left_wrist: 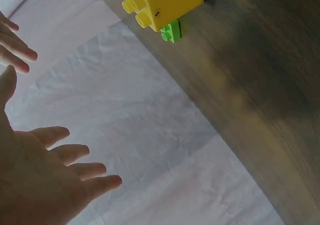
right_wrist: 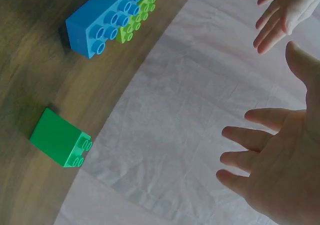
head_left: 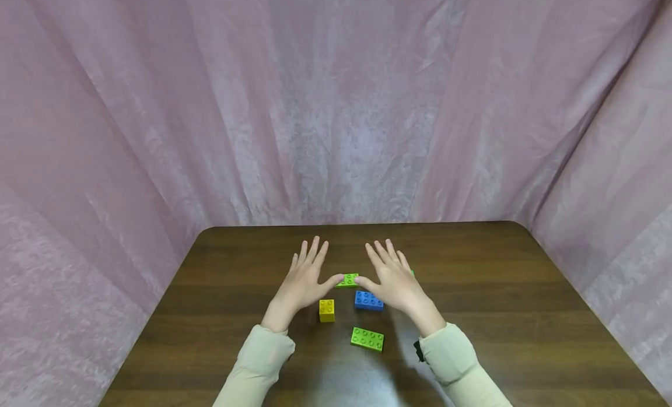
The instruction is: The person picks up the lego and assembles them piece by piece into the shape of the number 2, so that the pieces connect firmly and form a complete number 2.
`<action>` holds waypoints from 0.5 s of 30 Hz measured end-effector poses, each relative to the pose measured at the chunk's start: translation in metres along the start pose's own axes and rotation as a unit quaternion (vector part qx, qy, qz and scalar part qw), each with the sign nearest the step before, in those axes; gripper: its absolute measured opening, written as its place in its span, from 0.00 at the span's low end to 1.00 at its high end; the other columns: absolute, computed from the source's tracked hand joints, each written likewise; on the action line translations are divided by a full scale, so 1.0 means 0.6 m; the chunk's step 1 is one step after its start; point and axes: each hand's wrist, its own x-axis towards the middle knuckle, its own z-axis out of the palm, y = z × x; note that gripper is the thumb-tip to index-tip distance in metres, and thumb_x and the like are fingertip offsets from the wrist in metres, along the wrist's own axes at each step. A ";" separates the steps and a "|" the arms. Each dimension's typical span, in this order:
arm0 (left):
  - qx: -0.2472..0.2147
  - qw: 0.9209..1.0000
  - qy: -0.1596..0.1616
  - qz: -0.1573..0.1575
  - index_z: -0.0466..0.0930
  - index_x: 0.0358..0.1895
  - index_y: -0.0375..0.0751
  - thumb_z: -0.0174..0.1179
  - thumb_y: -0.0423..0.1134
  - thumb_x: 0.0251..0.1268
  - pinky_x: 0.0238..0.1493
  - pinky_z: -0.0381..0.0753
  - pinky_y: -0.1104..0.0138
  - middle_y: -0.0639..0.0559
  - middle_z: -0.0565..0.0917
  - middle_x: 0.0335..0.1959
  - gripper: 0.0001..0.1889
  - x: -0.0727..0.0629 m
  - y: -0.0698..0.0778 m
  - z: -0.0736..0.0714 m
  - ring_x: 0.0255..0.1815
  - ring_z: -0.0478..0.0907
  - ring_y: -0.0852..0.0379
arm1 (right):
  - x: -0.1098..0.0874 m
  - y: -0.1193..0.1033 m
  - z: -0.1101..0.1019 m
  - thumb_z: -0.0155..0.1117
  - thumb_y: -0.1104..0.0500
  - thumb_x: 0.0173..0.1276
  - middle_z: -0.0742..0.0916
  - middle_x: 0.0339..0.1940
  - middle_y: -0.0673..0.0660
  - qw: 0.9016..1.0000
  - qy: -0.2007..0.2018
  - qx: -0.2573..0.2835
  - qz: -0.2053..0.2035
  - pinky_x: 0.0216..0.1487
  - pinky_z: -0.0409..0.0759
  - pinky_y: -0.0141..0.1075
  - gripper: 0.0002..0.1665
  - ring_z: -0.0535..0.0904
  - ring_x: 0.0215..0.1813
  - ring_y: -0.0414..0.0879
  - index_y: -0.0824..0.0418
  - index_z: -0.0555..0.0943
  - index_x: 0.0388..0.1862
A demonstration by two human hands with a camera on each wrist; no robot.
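Both hands hover above the wooden table, fingers straight and spread, holding nothing. My left hand (head_left: pixel 301 286) is up and left of a yellow toy brick (head_left: pixel 326 313), without touching it. My right hand (head_left: pixel 397 283) hangs near a blue toy brick (head_left: pixel 368 301), its thumb passing over the table beside it. Between the two thumbs lies a lime-green brick (head_left: pixel 349 280), partly covered by them. Closer to the body sits another lime-green brick (head_left: pixel 367 339). A darker green brick (right_wrist: pixel 57 137) stands in the right wrist view; in the head view the right hand mostly hides it.
The dark brown table (head_left: pixel 504 313) has rounded far corners. Pink velvety curtains (head_left: pixel 357 115) hang behind it and at both sides. A small black item (head_left: pixel 418 351) shows at the right sleeve cuff.
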 end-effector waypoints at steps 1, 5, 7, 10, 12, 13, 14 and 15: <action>-0.005 1.000 0.000 0.004 0.45 0.78 0.43 0.53 0.63 0.67 0.77 0.43 0.39 0.43 0.42 0.81 0.45 0.000 0.000 0.000 0.81 0.35 0.39 | -0.001 0.000 -0.001 0.57 0.37 0.69 0.56 0.80 0.64 1.000 0.002 0.000 -0.001 0.78 0.42 0.61 0.49 0.40 0.82 0.60 0.60 0.52 0.79; -0.031 0.999 -0.011 0.015 0.45 0.78 0.43 0.53 0.62 0.68 0.78 0.45 0.42 0.44 0.43 0.81 0.45 -0.001 -0.001 0.000 0.81 0.38 0.41 | -0.006 0.004 -0.004 0.59 0.38 0.68 0.59 0.79 0.64 1.000 0.016 0.000 -0.008 0.79 0.44 0.59 0.50 0.44 0.82 0.60 0.64 0.54 0.77; -0.040 0.999 -0.014 0.020 0.45 0.78 0.43 0.54 0.61 0.68 0.78 0.47 0.43 0.45 0.45 0.81 0.45 -0.003 -0.002 0.002 0.81 0.40 0.41 | -0.009 0.007 -0.005 0.60 0.38 0.68 0.60 0.79 0.64 1.000 0.022 0.001 -0.012 0.79 0.45 0.58 0.50 0.46 0.81 0.60 0.65 0.55 0.77; -0.048 0.998 -0.002 0.030 0.48 0.78 0.42 0.56 0.60 0.67 0.77 0.52 0.45 0.45 0.50 0.80 0.44 -0.006 -0.004 0.003 0.81 0.44 0.41 | -0.013 0.012 -0.006 0.61 0.39 0.67 0.62 0.78 0.65 0.999 0.033 0.005 -0.020 0.79 0.48 0.57 0.50 0.49 0.81 0.61 0.68 0.56 0.76; -0.054 0.998 0.012 0.038 0.51 0.77 0.42 0.58 0.59 0.66 0.76 0.56 0.44 0.45 0.54 0.79 0.44 -0.009 -0.006 0.003 0.80 0.48 0.41 | -0.017 0.017 -0.006 0.62 0.40 0.67 0.64 0.77 0.65 0.999 0.042 0.009 -0.025 0.79 0.50 0.57 0.50 0.51 0.80 0.61 0.69 0.57 0.75; -0.056 0.997 0.018 0.041 0.52 0.77 0.42 0.59 0.59 0.65 0.75 0.57 0.45 0.45 0.56 0.79 0.44 -0.010 -0.006 0.003 0.80 0.50 0.42 | -0.018 0.020 -0.007 0.63 0.40 0.66 0.65 0.77 0.65 0.999 0.046 0.010 -0.027 0.78 0.51 0.56 0.50 0.52 0.80 0.61 0.70 0.58 0.75; -0.060 0.997 0.025 0.045 0.53 0.77 0.42 0.60 0.58 0.65 0.75 0.59 0.45 0.45 0.57 0.78 0.43 -0.011 -0.007 0.003 0.80 0.51 0.42 | -0.020 0.022 -0.008 0.63 0.41 0.66 0.65 0.76 0.65 0.998 0.049 0.011 -0.029 0.78 0.52 0.56 0.50 0.53 0.80 0.61 0.70 0.58 0.74; -0.060 0.997 0.030 0.049 0.54 0.76 0.42 0.61 0.58 0.64 0.75 0.60 0.46 0.45 0.59 0.78 0.43 -0.012 -0.008 0.003 0.79 0.53 0.42 | -0.022 0.025 -0.009 0.64 0.41 0.66 0.66 0.76 0.65 0.998 0.050 0.013 -0.029 0.78 0.52 0.56 0.50 0.53 0.79 0.61 0.70 0.58 0.74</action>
